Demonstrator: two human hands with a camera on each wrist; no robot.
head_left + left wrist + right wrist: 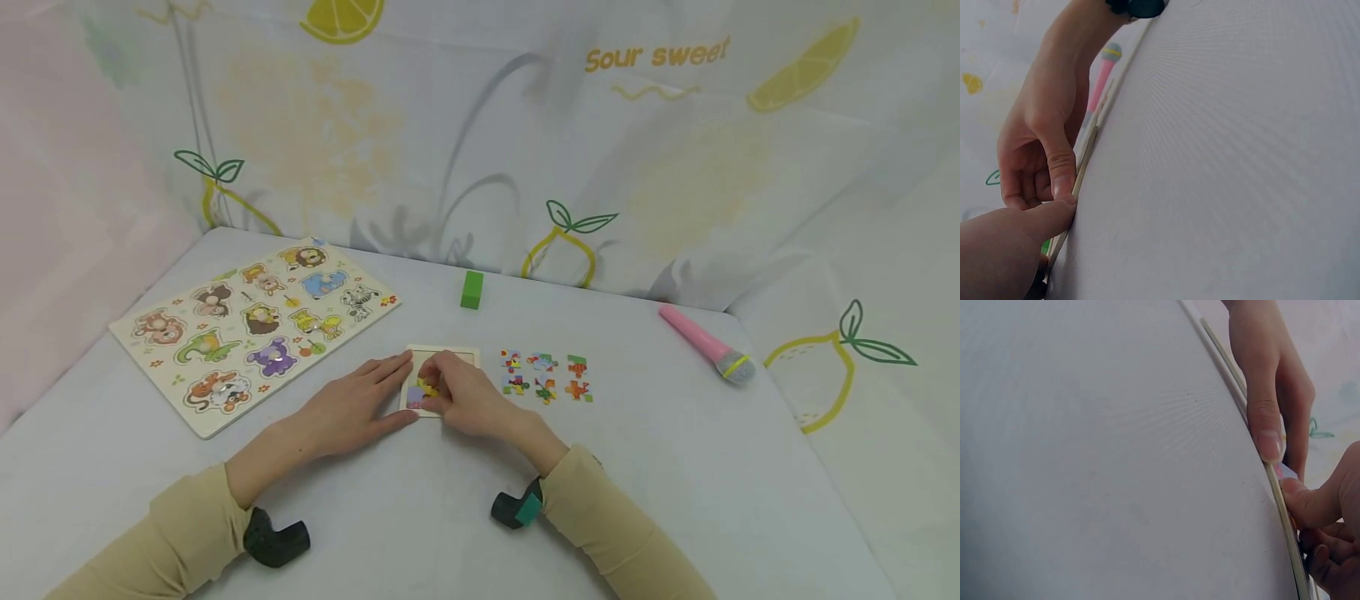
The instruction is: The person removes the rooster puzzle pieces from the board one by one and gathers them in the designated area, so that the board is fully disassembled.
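A small wooden jigsaw tray with a pale rim lies flat in front of me. My left hand rests along its left edge with fingers nearly straight, the thumb at the near corner. Over the middle of the tray, my right hand has its fingers curled, pinching a yellowish puzzle piece low inside the frame. A purple puzzle piece shows in the near left corner. Right of the tray, several loose puzzle pieces lie in two rows. In the right wrist view, the right thumb is close to the tray's edge.
A large animal knob puzzle board lies at the left. Behind the tray stands a green block. A pink toy microphone lies at the far right. Patterned cloth hangs along the table's back.
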